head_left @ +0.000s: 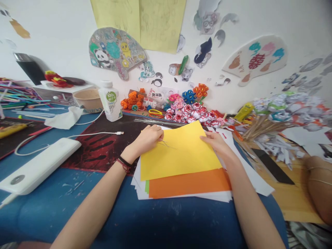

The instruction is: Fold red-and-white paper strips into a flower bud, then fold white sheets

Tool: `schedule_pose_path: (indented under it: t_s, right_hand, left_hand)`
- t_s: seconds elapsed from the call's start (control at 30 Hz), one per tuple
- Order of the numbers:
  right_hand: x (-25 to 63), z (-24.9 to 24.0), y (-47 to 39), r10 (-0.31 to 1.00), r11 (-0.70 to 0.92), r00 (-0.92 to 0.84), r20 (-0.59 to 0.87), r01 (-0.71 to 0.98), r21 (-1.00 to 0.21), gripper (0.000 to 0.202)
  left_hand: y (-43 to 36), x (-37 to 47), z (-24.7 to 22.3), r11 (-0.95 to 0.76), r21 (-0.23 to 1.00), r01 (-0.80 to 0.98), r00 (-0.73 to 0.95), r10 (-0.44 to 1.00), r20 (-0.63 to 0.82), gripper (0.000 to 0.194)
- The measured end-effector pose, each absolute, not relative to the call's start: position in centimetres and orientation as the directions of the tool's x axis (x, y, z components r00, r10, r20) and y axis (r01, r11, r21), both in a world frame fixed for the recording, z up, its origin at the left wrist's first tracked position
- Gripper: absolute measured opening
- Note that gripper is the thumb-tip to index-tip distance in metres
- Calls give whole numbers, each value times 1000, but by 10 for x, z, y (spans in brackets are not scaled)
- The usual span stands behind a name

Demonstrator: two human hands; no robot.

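Note:
A sheet of yellow paper (178, 155) lies tilted over an orange sheet (189, 185), with green and white sheets showing at the stack's edges. My left hand (149, 140) is closed at the yellow sheet's upper left edge. From its fingers stick out thin grey blades, which look like open scissors (167, 144); their handles are hidden in the hand. At the opposite edge, my right hand (216, 141) pinches the yellow paper, thumb on top and fingers partly behind. The sheet's upper right corner is raised.
A white power bank (41, 166) with a cable lies left, near a white bottle (111, 102) and a paper bowl (88, 98). Craft flowers (186, 110) line the wall. On the right are stick bundles (267, 126), a dark flat strip (272, 166) and another person's bent limb (319, 186).

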State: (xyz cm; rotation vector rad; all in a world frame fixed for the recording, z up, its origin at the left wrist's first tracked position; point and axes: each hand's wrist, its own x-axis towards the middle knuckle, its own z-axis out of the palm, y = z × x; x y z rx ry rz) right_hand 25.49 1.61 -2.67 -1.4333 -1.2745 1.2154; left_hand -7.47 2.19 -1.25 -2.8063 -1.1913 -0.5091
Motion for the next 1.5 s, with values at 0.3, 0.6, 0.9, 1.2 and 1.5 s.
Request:
schedule_pose_path:
  t_s: [0.3,0.6,0.9,1.2,1.5]
  right_hand:
    - [254,-27,16,994,-105,13,-104,182,-978,27]
    - [254,-28,16,995,-95,-5,-98,192,-977,27]
    - [258,-33,20,995,-93,-11,-98,235,-968,34]
    - [258,-32,19,994,-100,-23,-110,271,-957,33]
    - [260,-34,20,994,-88,-32,-102,296,-951,36]
  left_hand:
    - [22,-60,-24,-748,70,660,700,646,304,15]
    - [26,-63,-29,-715,117,689,663,687,298,11]
    - [25,-62,-30,-693,148,706,645,715,270,15]
    - [25,-73,-19,-659,204,724,604,748,275,24]
    - [16,-51,-22,-737,259,624,698,675,239,9]
